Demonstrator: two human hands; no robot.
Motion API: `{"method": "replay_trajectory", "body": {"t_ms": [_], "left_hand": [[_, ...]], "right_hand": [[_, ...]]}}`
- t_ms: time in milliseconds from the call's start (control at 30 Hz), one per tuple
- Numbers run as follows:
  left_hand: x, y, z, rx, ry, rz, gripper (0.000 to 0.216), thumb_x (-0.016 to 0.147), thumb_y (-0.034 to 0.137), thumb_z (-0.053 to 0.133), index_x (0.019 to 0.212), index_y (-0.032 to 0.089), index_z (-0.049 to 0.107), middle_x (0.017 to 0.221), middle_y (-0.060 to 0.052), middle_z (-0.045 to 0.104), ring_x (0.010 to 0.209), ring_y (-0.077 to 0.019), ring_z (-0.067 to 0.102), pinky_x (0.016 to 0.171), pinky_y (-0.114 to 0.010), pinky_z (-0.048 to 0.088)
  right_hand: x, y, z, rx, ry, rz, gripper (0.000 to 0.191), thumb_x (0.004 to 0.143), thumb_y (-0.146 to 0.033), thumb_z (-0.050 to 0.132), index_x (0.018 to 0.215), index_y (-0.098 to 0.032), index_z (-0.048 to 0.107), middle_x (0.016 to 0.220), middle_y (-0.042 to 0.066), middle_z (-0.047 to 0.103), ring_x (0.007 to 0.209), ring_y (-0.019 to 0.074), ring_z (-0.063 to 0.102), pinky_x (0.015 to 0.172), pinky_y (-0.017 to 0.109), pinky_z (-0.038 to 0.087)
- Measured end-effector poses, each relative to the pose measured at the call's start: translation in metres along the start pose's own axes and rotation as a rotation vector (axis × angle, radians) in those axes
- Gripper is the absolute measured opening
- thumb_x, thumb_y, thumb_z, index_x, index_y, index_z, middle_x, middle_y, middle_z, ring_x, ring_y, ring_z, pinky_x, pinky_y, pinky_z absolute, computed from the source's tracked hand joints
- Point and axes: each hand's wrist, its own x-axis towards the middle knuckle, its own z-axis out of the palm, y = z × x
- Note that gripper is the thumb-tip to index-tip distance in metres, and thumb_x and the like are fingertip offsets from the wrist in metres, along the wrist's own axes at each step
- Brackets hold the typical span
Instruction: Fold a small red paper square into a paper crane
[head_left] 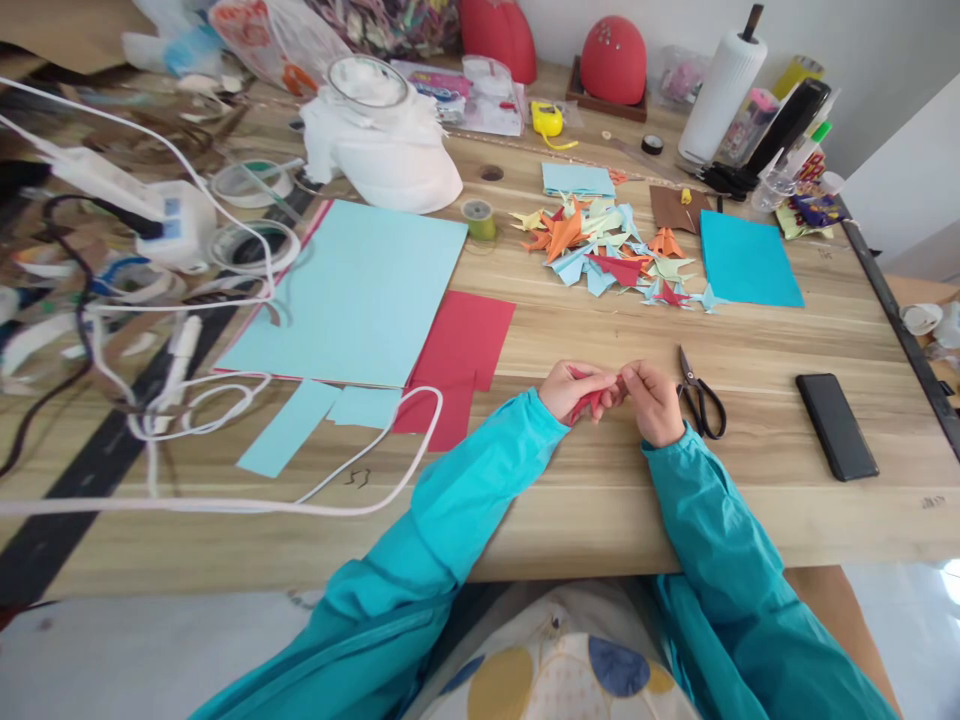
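Observation:
Just above the table's front part, my left hand (571, 390) is closed around a small folded piece of red paper (589, 402). My right hand (651, 398) pinches the same paper at its right end, so the two hands nearly meet. Much of the paper is hidden by the fingers. Close to the right hand lie black scissors (699, 395), blades pointing away from me. Beyond the hands is a pile of folded paper cranes (600, 245) in orange, red, yellow, green and blue.
Light blue sheets (360, 290), red paper (469, 340) and cut strips (289, 428) lie left. White cables (360, 510) loop across the left side. A phone (836, 425) rests at right, blue paper (750, 258) behind it. Thread (478, 220) and a tape measure (547, 119) stand farther back.

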Motion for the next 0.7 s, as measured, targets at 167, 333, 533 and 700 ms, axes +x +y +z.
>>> {"method": "replay_trajectory", "body": {"t_ms": [167, 333, 533, 700], "left_hand": [[0.0004, -0.0005, -0.0013, 0.018, 0.012, -0.010, 0.026, 0.061, 0.032, 0.071, 0.060, 0.007, 0.062, 0.045, -0.001, 0.058, 0.032, -0.0091, 0.050, 0.030, -0.020, 0.038], [0.0027, -0.0024, -0.0013, -0.008, 0.006, -0.001, 0.031, 0.060, 0.037, 0.073, 0.059, 0.007, 0.061, 0.046, -0.001, 0.058, 0.031, -0.0096, 0.050, 0.030, -0.021, 0.039], [0.0043, -0.0004, -0.0042, -0.072, 0.011, 0.001, 0.039, 0.054, 0.042, 0.076, 0.067, 0.007, 0.064, 0.056, -0.005, 0.064, 0.045, -0.0140, 0.059, 0.037, -0.023, 0.047], [0.0019, 0.0028, -0.0071, 0.024, -0.007, 0.046, 0.034, 0.050, 0.033, 0.080, 0.068, 0.008, 0.065, 0.048, -0.002, 0.061, 0.040, -0.0110, 0.055, 0.039, -0.023, 0.047]], "right_hand": [[0.0018, -0.0022, 0.0010, 0.071, 0.024, 0.038, 0.032, 0.084, -0.043, 0.050, 0.069, -0.016, 0.058, 0.056, 0.000, 0.060, 0.048, 0.0109, 0.055, 0.049, 0.025, 0.045], [0.0018, -0.0050, 0.0016, 0.058, 0.039, 0.055, 0.027, 0.079, -0.041, 0.058, 0.067, -0.017, 0.057, 0.053, 0.000, 0.060, 0.048, 0.0112, 0.055, 0.048, 0.025, 0.045], [0.0029, -0.0045, -0.0023, -0.009, 0.142, 0.009, 0.025, 0.079, -0.039, 0.057, 0.068, -0.018, 0.055, 0.053, -0.002, 0.058, 0.047, 0.0106, 0.053, 0.048, 0.025, 0.044], [0.0033, -0.0059, -0.0038, -0.055, 0.186, -0.006, 0.027, 0.079, -0.041, 0.057, 0.066, -0.019, 0.052, 0.049, -0.003, 0.054, 0.044, 0.0097, 0.049, 0.047, 0.024, 0.041]]}}
